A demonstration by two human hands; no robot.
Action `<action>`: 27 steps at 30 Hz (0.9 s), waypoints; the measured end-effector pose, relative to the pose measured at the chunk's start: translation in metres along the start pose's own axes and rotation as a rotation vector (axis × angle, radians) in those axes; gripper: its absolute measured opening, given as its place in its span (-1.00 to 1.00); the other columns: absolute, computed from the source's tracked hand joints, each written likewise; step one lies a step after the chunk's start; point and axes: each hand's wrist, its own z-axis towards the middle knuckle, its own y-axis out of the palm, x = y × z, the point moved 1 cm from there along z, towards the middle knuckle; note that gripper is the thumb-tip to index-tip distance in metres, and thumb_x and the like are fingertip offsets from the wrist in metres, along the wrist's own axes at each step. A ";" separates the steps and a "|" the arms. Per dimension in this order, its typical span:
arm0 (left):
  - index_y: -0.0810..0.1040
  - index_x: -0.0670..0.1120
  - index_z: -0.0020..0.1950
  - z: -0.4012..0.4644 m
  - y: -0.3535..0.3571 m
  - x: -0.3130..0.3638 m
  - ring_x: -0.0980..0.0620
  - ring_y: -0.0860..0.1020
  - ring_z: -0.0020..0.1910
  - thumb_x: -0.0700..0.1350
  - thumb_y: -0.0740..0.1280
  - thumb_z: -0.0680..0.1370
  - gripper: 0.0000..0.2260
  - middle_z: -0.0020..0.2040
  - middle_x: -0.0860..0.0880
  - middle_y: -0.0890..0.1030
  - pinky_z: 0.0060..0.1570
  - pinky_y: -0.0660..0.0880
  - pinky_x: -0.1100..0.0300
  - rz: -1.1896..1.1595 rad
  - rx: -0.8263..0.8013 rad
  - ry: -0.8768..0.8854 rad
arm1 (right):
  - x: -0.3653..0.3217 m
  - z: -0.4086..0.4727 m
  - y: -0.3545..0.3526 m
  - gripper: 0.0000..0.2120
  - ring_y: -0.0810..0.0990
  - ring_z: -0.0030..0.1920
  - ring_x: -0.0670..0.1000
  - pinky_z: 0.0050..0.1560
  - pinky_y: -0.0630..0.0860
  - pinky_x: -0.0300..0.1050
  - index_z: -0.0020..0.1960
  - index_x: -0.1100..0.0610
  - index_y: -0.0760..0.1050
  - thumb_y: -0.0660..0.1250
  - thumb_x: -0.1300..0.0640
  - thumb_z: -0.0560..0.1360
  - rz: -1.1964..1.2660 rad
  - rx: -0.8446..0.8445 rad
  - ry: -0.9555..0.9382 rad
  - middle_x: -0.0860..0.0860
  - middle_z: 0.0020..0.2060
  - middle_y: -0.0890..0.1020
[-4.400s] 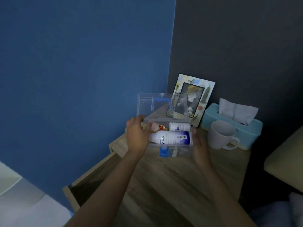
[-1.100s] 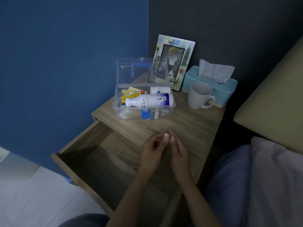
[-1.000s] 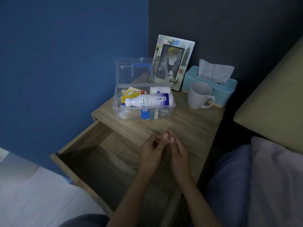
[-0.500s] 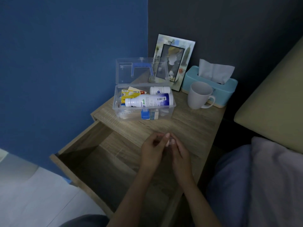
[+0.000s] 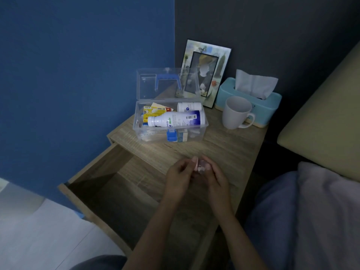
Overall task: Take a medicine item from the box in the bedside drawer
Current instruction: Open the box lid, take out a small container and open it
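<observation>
Both hands [image 5: 196, 178] pinch small pinkish item [image 5: 200, 166]; bottle [image 5: 176, 119] label Thai script, barcode

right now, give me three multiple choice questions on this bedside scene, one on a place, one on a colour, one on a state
1. Where does the clear plastic medicine box stand?
A. inside the open wooden drawer
B. on the wooden bedside table top
C. on the floor

2. What colour is the tissue box behind the white ceramic mug?
A. light blue
B. red
C. black

3. How is the lid of the medicine box?
A. shut and latched
B. taken off and lying flat
C. raised open

Answers:
1 B, the box rests on the table top, behind the open drawer.
2 A, its body is pale blue with a white tissue sticking out.
3 C, the clear lid stands upright with its blue handle showing, and the bottles inside are uncovered.
</observation>
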 end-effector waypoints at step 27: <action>0.63 -0.09 0.05 0.003 -0.008 -0.003 0.22 0.67 -0.11 -0.34 0.48 0.37 -0.70 -0.12 0.03 0.73 -0.16 0.54 0.40 -0.214 -0.089 -0.058 | 0.003 0.010 -0.036 -0.87 0.67 -0.11 -0.18 -0.18 0.55 -0.40 -0.04 0.20 0.59 0.45 0.23 0.42 0.155 0.035 0.053 -0.06 -0.11 0.73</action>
